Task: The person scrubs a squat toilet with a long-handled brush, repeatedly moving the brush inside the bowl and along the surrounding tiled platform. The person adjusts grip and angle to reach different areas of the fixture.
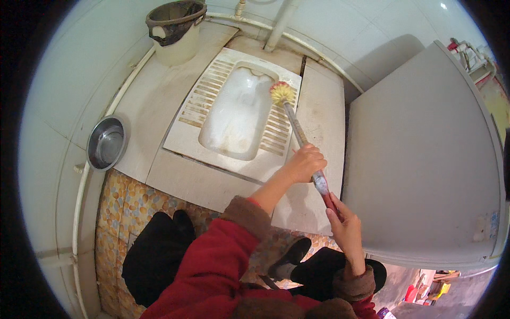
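A long-handled toilet brush with a yellow and red bristle head rests its head on the right rim of a white squat toilet pan. My left hand is wrapped around the middle of the handle. Lower down, my right hand grips the handle's red end. Both arms wear red sleeves with brown fuzzy cuffs. My black shoes stand on the pebble-pattern floor below the raised platform.
A pale bucket lined with a dark bag stands at the back left corner. A steel bowl lies at the platform's left edge. A grey open door fills the right side. White pipes run along the tiled walls.
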`<state>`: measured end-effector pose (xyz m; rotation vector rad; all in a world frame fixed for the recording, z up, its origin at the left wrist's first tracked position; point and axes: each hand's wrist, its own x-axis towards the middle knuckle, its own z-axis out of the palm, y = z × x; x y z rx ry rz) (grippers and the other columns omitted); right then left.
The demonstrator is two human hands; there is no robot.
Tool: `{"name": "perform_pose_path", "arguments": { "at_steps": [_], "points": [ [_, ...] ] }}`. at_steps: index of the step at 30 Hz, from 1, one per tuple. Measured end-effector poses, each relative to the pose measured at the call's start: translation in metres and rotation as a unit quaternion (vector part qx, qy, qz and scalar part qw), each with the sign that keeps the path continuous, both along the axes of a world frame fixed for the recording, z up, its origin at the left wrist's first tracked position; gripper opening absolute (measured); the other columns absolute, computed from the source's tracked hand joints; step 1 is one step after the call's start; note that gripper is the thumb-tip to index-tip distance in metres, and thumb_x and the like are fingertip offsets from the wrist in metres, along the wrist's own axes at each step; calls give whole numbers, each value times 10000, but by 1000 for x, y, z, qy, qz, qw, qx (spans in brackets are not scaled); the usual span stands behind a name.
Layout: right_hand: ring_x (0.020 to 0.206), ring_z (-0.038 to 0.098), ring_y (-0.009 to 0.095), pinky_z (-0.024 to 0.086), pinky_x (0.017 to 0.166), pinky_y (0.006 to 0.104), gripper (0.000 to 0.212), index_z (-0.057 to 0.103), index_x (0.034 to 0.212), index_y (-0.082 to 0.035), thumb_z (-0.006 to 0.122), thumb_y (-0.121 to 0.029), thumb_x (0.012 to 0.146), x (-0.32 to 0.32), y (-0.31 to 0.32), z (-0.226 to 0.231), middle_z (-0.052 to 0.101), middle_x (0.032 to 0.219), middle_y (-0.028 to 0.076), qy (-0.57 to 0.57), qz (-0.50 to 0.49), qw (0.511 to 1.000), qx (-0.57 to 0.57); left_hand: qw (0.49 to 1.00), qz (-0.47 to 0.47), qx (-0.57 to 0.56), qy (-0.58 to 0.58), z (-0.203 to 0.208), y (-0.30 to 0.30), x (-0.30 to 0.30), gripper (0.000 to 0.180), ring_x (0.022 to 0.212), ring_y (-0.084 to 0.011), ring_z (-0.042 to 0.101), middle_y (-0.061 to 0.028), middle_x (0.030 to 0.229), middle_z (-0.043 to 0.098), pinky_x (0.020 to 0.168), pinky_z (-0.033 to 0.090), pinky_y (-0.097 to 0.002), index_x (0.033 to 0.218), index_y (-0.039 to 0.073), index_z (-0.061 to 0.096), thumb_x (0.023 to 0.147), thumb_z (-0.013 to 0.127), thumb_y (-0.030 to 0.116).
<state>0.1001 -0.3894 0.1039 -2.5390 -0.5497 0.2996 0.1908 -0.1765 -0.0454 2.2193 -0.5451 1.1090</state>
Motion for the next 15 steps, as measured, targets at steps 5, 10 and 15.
{"name": "perform_pose_path", "arguments": {
  "at_steps": [5, 10, 15],
  "points": [
    [918, 728, 260, 541, 814, 347, 407, 626, 1354, -83, 657, -176, 959, -11, -20, 13, 718, 1062, 242, -49, 33, 998, 10, 1000, -4, 4, 16, 8, -33, -6, 157, 831, -243, 628, -27, 740, 615, 815, 444, -389, 689, 155, 593, 630, 739, 153],
    [990, 708, 198, 528, 872, 333, 414, 613, 1355, -37, 648, -172, 966, 19, -19, 0, 732, 1108, 209, -23, -8, 999, 31, 999, -19, 26, 24, 3, -38, 32, 179, 812, -268, 608, -43, 749, 604, 826, 451, -403, 709, 136, 585, 631, 746, 146],
    [917, 729, 333, 545, 812, 366, 417, 618, 1363, -99, 647, -221, 966, 73, 34, -37, 716, 1055, 246, 1, -8, 999, 31, 999, 13, 32, 25, -8, 35, 72, 188, 869, -297, 600, -60, 781, 614, 882, 443, -417, 727, 122, 601, 621, 756, 131]
  ]
}}
